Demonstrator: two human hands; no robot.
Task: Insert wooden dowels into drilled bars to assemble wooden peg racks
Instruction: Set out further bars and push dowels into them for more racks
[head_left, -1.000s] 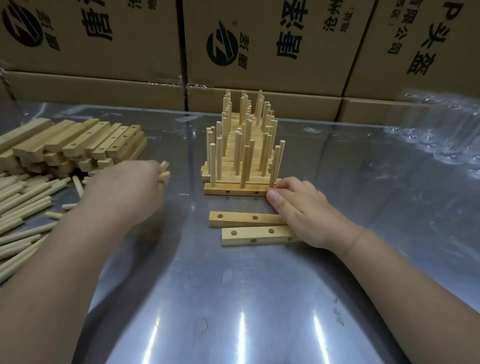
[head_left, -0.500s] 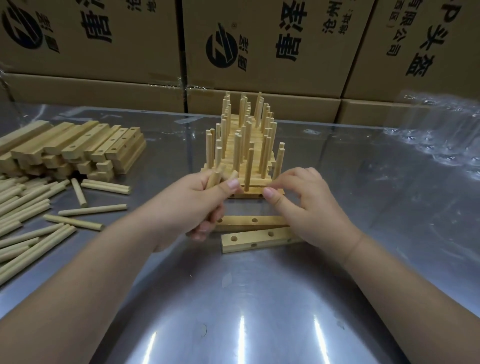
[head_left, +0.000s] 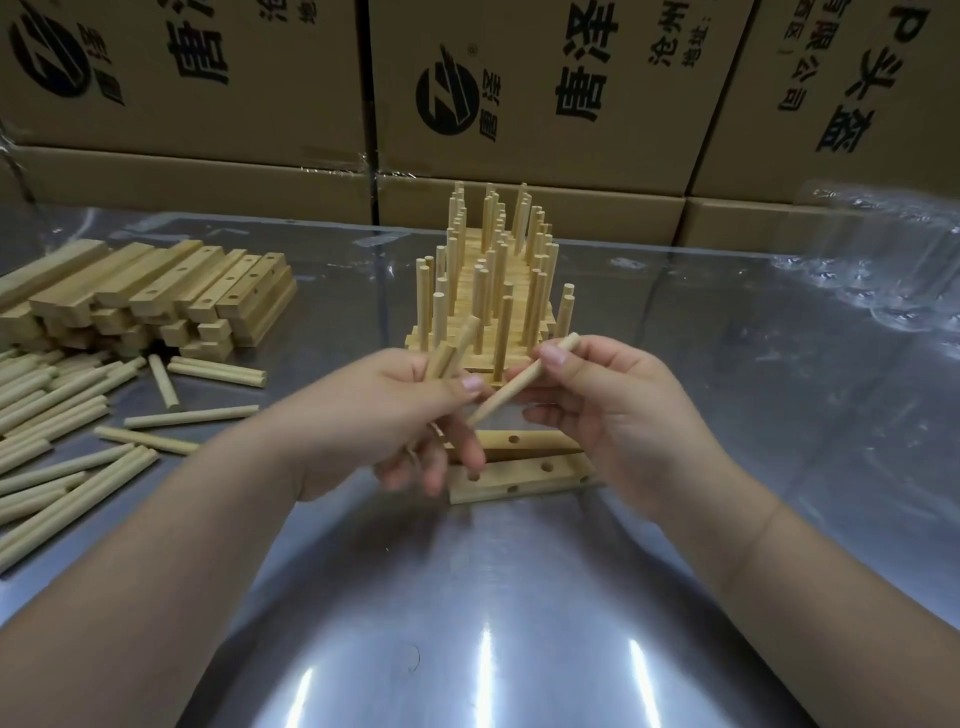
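Item 1. Single dowel (head_left: 519, 382): a pale, smooth, round wooden stick with blunt ends. It is held above the counter (head_left: 493, 623) at mid-frame and slanted from 2 o'clock down to 8 o'clock. It is pinched near its upper end between the thumb and forefinger of the right hand (head_left: 613, 410).

Item 2. Bundle of dowels (head_left: 457, 348): same stock, and the exact count cannot be told. It is grasped in the curled fingers of the left hand (head_left: 410, 410), with the ends protruding upward past the thumb.

Item 3. Two drilled bars (head_left: 519, 475): square-section pale wood with round holes on the top and side faces. They are laid flat side by side on the counter, just below the hands, and are partly covered by both.

Item 4. Finished peg racks (head_left: 488, 291): stacked at 12 o'clock of the hands, with many upright dowels standing in rows.

Item 5. Stock of undowelled bars (head_left: 156, 296): piled at 10 o'clock, with holes visible on several.

Item 6. Loose dowels (head_left: 52, 415): heaped at 9 o'clock, with a few scattered singly towards the left hand.

Item 7. Counter: shiny metal, with light reflected at 6 o'clock.

Item 8. Cardboard boxes (head_left: 545, 88): printed with a logo and black characters, and ranged along the far edge at 12 o'clock.

Item 9. Clear plastic wrap (head_left: 883, 260): lying at 2 o'clock.
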